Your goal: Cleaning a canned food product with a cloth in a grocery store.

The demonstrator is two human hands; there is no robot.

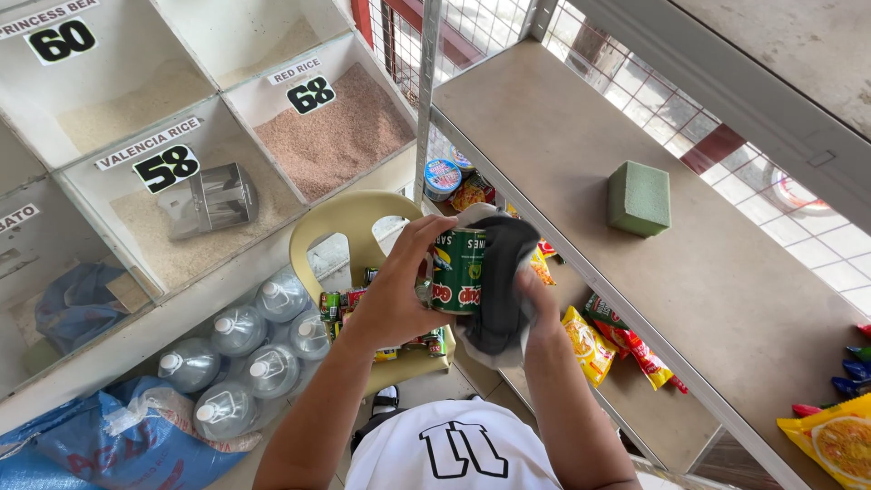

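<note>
Can (458,270): green, printed label, upright.
Left hand (395,295): wrapped round can.
Right hand (531,304): pressing dark cloth (502,281) on can.
Shelf (562,154): bare beside green block (639,198).

Water jugs (245,358): six. Green foam block (639,197): one. Metal scoop (210,200): one.

A single head-worn camera looks steeply down from above the person's chest, close to the raised hands (454,290). It takes in the shelf (581,145) at right and the rice bins (181,136) at upper left.
</note>
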